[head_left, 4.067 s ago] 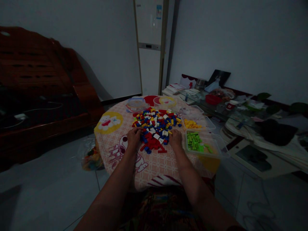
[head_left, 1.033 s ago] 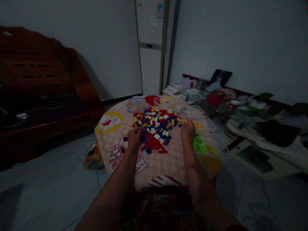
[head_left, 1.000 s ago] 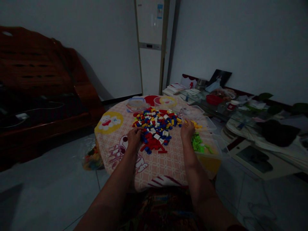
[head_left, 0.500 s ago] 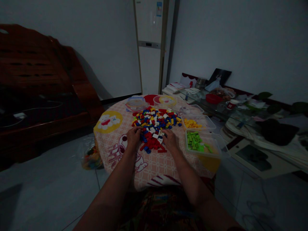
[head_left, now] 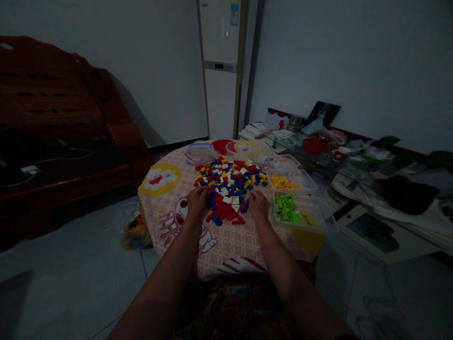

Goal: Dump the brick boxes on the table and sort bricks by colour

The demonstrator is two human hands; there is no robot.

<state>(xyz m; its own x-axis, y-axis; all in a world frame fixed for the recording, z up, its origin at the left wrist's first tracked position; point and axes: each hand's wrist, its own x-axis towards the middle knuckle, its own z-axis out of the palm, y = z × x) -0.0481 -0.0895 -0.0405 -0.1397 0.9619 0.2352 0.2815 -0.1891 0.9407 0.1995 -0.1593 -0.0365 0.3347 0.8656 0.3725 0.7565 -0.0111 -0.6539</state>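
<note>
A heap of mixed toy building bricks (head_left: pixel 226 179), red, blue, yellow and white, lies in the middle of the round table. My left hand (head_left: pixel 197 200) is at the heap's left edge, its bent fingers together against the bricks; whatever they hold is hidden. Just off the right edge is my right hand (head_left: pixel 259 206), its fingers curled in a pinch, their contents too dark and small to make out. Red bricks (head_left: pixel 224 210) are grouped at the near side of the heap, with two white bricks above them. Beside my right hand stands a clear box of green bricks (head_left: pixel 286 208).
Behind the green bricks is a clear tub of yellow bricks (head_left: pixel 283 182). Clear containers (head_left: pixel 201 152) stand at the table's far side. A patterned cloth (head_left: pixel 233 245) covers the table. A cluttered glass shelf (head_left: pixel 300 153) runs along the right; a wooden bench (head_left: pixel 67 127) is left.
My right hand has moved right, away from the white bricks toward the box of green bricks. A pale square brick now shows where its fingers were. My left hand has stayed put.
</note>
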